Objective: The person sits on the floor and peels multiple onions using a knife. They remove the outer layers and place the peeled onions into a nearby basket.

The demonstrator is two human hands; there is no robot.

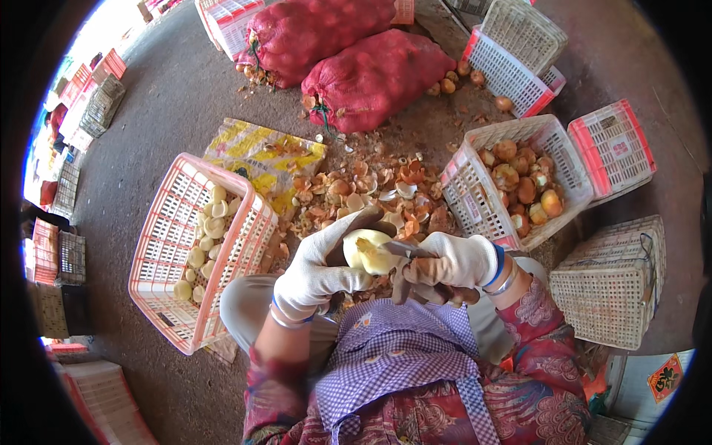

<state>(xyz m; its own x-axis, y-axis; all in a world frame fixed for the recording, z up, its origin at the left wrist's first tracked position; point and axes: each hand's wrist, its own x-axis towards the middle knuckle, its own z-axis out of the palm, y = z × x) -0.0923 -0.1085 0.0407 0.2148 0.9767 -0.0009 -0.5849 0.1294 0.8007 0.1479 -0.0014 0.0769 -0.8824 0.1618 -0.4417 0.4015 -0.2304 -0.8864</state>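
In front of my lap, my left hand [315, 268] in a white glove with dark fingers is closed round a pale onion [371, 256] with a brown patch on its face. My right hand [454, 261], gloved the same way, grips a small knife [406, 251]. Its dark blade touches the onion's right side; the handle is hidden in the fingers. To the left, a pink-rimmed crate [165, 237] holds several peeled onions [211, 228]. A white crate [469, 208] at the right holds brown, unpeeled onions [525, 182]. Between the crates, onion skins [356, 194] cover the ground.
Two red mesh sacks [378, 78] of onions lie at the back, with loose onions beside them. A yellow-striped sack [259, 157] lies flat behind the left crate. Stacked crates [608, 285] stand at my right, and more crates [104, 104] line the far left.
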